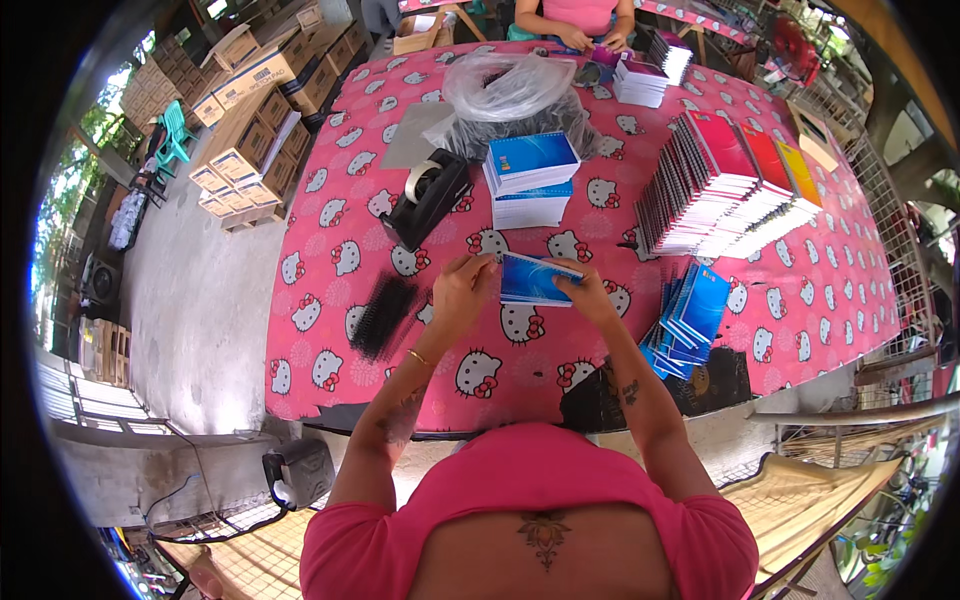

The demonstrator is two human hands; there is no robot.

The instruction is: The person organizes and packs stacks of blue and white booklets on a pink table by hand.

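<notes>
Pink shirt (545,465) nearest, blue booklet (535,280) held up ahead

Beyond the shirt, both forearms are stretched over a tabletop (540,375) covered in pink patterned cloth. The blue booklet is held near the middle of the near side, its white page edges turned toward the wearer. Its right end is clasped by the right hand (593,297), whose grip is closed with the thumb laid on the cover. The left hand (463,290) is placed at the left end, fingers curled; whether its grip is closed on the edge cannot be told.

Black coils (382,315) are laid left of the left hand, with a black tape dispenser (430,200) set farther out. Directly ahead, blue notebooks (532,165) are stacked in front of a clear plastic bag (510,90). To the right, loose blue booklets (695,305) are heaped, and behind them red- and yellow-covered notebooks (730,170) are piled. At the far side, something purple is handled by a co-worker (575,18).
</notes>
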